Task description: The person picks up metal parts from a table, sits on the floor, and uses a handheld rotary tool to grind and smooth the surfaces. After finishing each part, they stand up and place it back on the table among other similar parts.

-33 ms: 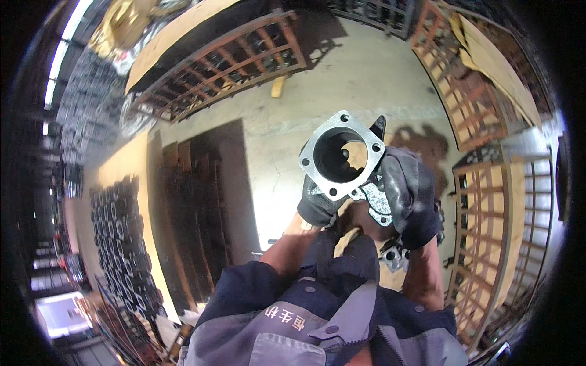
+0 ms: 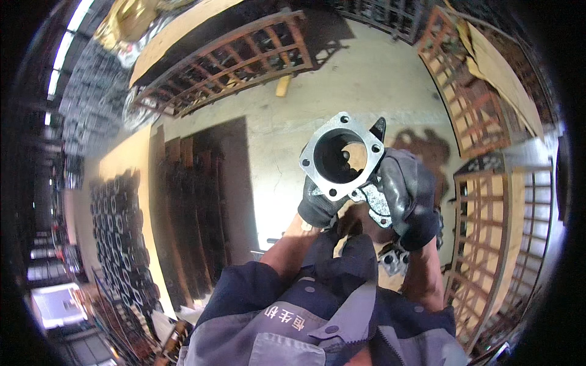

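A metal pipe-like casting (image 2: 315,145) is held up in front of me. Its bright machined square flange has rounded corners with bolt holes and a wide round bore, dark inside, through which light shows. My left hand (image 2: 320,206), in a black glove, grips the casting from below on its left; most of its fingers are hidden behind the flange. On the other side, my right hand (image 2: 408,194), also gloved in black, is closed around the casting's right part. Next to it are a smaller speckled flange (image 2: 377,206) and a dark pointed lug (image 2: 379,128) of the casting.
Rust-brown metal rack crates stand at the far left (image 2: 229,64), far right (image 2: 458,79) and right (image 2: 482,226). Rows of dark castings (image 2: 116,238) rest on a pale board at left, beside brown slats (image 2: 189,213). More metal parts (image 2: 394,259) lie below my right forearm.
The surroundings have shifted slightly in the view, as from a small head movement. Both hands keep the same hold on the casting.
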Tool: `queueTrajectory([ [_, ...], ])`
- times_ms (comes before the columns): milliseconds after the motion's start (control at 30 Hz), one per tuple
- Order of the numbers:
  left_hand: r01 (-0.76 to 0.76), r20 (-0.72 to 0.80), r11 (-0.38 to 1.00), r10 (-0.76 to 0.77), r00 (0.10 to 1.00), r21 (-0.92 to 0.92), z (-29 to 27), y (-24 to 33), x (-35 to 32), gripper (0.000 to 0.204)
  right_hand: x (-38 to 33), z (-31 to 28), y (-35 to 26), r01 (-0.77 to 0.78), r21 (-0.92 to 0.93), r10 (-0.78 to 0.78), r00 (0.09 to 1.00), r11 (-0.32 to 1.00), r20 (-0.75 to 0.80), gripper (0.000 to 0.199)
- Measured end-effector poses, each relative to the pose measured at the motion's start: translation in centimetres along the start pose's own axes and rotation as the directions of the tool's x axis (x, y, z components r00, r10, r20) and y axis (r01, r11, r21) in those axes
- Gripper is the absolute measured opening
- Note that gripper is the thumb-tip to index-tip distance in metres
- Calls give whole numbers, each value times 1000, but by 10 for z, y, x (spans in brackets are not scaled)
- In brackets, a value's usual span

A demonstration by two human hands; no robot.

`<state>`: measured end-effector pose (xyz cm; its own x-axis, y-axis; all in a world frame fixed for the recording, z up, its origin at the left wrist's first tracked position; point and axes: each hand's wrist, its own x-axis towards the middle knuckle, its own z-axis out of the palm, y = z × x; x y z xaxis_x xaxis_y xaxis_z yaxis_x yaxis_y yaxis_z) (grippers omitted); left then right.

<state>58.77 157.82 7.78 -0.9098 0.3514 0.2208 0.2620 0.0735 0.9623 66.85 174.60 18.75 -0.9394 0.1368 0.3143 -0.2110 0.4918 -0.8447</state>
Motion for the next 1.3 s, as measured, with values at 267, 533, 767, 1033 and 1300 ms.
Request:
queueTrajectory([
  [267, -52, -287, 995, 27, 958, -80, -41, 9, 24, 54, 51, 33, 35, 31, 107, -54, 975, 994, 215, 22],
  [533, 72, -544, 935, -264, 796, -348, -81, -19, -7, 71, 102, 87, 37, 48, 203, -125, 913, 978, 388, 20],
  [767, -81, -559, 734, -436, 705, -674, -165, -42, -35, 45, 147, 190, 23, 23, 232, -159, 793, 972, 589, 19],
  [1033, -46, -722, 838, -438, 536, -543, -313, -82, -31, 32, 220, 372, 12, 462, 246, -510, 630, 852, 585, 20],
  [1300, 25, -882, 975, -209, 422, -219, -419, -40, -17, 35, 227, 478, -50, -473, 353, -11, 586, 807, 810, 21],
])
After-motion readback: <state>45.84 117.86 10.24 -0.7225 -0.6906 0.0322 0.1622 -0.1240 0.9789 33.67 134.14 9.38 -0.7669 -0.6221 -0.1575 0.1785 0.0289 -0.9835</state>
